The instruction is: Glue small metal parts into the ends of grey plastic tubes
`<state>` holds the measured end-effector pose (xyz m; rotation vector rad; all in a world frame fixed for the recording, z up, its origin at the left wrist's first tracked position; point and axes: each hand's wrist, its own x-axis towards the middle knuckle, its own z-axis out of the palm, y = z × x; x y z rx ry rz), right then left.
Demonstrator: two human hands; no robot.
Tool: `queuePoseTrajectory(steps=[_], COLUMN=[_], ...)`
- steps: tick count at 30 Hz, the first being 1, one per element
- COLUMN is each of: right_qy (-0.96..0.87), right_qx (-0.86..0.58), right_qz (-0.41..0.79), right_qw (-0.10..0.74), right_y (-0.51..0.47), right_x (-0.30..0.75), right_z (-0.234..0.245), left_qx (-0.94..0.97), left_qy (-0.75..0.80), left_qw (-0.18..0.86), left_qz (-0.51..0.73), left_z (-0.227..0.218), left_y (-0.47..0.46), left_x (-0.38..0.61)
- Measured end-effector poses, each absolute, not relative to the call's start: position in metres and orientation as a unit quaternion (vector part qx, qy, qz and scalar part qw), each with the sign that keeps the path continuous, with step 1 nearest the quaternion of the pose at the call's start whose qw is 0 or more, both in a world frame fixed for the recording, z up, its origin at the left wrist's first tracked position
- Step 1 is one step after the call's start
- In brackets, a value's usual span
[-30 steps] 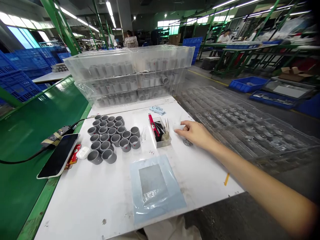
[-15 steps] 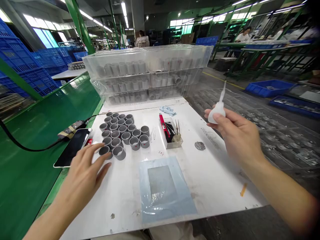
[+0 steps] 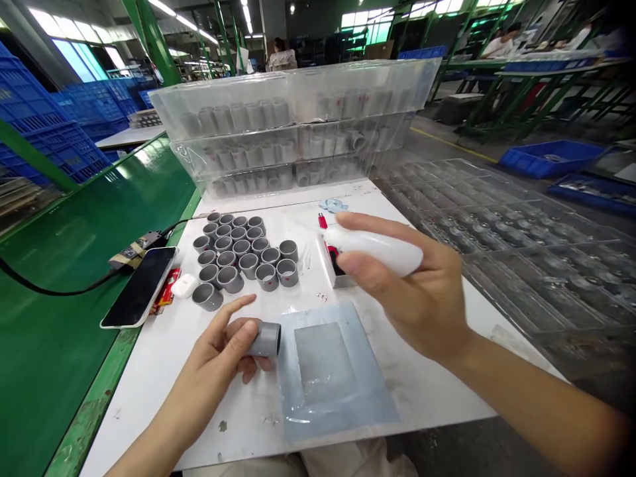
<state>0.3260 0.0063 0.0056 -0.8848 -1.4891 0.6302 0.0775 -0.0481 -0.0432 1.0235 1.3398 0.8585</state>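
Observation:
Between the thumb and fingers of my left hand (image 3: 218, 351) is a short grey pipe sleeve (image 3: 265, 340), tipped on its side with its open end facing right. It is just left of a pale blue sheet (image 3: 342, 411) with a grey square pad (image 3: 322, 361) on it. My right hand (image 3: 422, 291) grips a white squeeze bottle (image 3: 380, 250), its nozzle pointing left and blurred. Beyond my left hand, several more grey sleeves (image 3: 242, 248) stand upright in a cluster. Behind the bottle, a small clear box (image 3: 342, 281) is partly hidden.
Stacked clear plastic bins (image 3: 293, 129) holding grey sleeves close off the table's far side. At left lie a phone (image 3: 139, 288), a white earbud case (image 3: 184, 285) and a black cable (image 3: 59, 291). Clear trays (image 3: 462, 225) cover the floor at right. A blue cloth (image 3: 332, 205) lies near the bins.
My left hand has taken a grey sleeve from the cluster's near edge and brought it right, tipped over. My right hand has moved left with the bottle, turning it from nozzle-up to nozzle-left.

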Motion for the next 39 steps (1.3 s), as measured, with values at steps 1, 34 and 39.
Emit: queuePoseTrajectory(steps=[1,34,39], right_qy=[-0.649,-0.7,-0.692], right_qx=[-0.367,-0.291,-0.249], right_qz=[0.275,0.319,0.32], right_qw=[0.607,0.569,0.597], right_y=[0.009,0.007,0.01], right_x=[0.319,0.293,0.294], right_z=[0.007,-0.04,-0.044], left_qx=[0.427,0.414,0.459], left_qy=[0.568,0.597,0.563], left_qw=[0.606,0.574,0.581], left_qz=[0.358,0.379,0.367], left_z=[-0.046,-0.063,-0.063], left_y=[-0.048,-0.064,-0.064], left_x=[0.078,0.082,0.078])
